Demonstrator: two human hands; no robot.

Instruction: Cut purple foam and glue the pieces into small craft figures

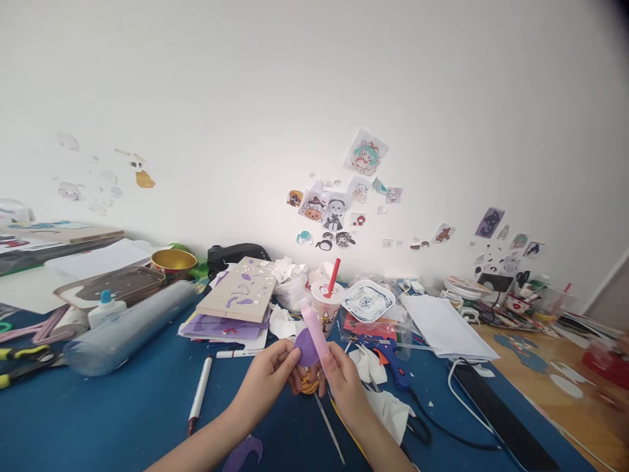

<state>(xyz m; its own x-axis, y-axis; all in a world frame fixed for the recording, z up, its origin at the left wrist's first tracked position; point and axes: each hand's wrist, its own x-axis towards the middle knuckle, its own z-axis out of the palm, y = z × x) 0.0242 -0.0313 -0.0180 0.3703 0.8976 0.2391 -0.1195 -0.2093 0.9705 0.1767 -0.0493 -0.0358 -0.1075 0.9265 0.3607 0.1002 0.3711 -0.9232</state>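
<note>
Near the middle of the head view, my left hand pinches the left edge of a purple round piece. My right hand holds a pink strip that stands upright and overlaps the right side of the purple piece. Below the purple piece, between my hands, an orange and black patterned item partly shows; my fingers hide much of it. Just behind the strip stands a white cup with a red straw. A purple scrap lies on the blue table surface near my left forearm.
Left: a capped glue bottle, a clear roll, scissors and a marker. Right: a blue glue gun with a cord, crumpled white paper, a square dish and white sheets. Behind stands a grey board.
</note>
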